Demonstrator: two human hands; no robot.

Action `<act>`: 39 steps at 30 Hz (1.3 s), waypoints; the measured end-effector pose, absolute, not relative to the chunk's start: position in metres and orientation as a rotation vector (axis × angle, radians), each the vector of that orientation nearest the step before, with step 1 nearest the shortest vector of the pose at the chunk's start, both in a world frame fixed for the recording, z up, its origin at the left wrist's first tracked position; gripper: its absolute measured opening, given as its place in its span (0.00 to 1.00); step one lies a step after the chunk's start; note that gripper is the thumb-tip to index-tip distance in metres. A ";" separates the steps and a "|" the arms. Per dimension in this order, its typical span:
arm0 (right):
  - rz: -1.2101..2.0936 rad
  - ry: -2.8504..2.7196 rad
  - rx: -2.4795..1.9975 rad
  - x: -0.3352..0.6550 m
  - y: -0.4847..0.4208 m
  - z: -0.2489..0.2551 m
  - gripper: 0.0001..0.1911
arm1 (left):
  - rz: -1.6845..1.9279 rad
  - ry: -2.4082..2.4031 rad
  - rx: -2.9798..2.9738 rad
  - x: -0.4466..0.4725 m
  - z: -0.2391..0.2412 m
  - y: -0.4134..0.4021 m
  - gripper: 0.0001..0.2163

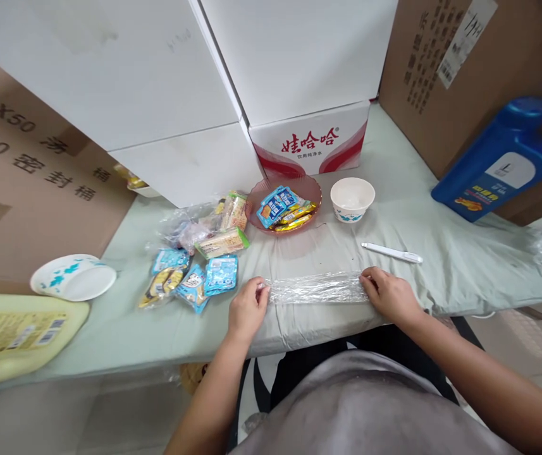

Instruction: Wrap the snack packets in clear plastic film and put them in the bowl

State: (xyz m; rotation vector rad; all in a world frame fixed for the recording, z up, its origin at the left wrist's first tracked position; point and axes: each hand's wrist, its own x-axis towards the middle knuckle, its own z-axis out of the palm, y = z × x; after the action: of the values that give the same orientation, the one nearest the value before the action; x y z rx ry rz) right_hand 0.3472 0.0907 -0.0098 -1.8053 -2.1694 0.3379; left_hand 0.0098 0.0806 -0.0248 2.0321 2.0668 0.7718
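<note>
Clear plastic wrap (pixel 317 289) stretches along the near side of the table (pixel 308 256), fingers of the left hand (pixel 248 306) and right hand (pixel 389 294) clamped on its opposite ends, near a pink bowl (pixel 262 189).

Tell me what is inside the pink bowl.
The pink bowl holds blue snack packets, mostly toward the left, and yellow-wrapped snacks toward the near right. Anything lying beneath these packets is covered and cannot be made out.

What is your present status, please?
Left hand, right hand: each holding one end of clear plastic. Plastic wrinkled, spanning between. Nothing on it; slim white tool beyond.
</note>
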 end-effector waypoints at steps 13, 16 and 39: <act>-0.064 -2.224 -1.671 0.357 0.096 -0.013 0.14 | 1.007 2.136 2.402 0.030 -0.007 0.068 0.07; 0.094 -2.246 -1.645 0.362 0.091 -0.010 0.09 | 0.843 1.744 2.509 0.058 -0.003 0.060 0.09; 2.128 -0.997 -1.050 0.313 0.125 0.036 0.21 | 0.221 0.950 2.617 0.115 -0.013 0.055 0.31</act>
State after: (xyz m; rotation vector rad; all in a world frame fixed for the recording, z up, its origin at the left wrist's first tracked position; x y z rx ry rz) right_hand 0.3130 0.1248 0.0357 -1.0502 -0.9974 2.1284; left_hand 0.1153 0.0545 -0.0133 2.6169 0.9503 0.2206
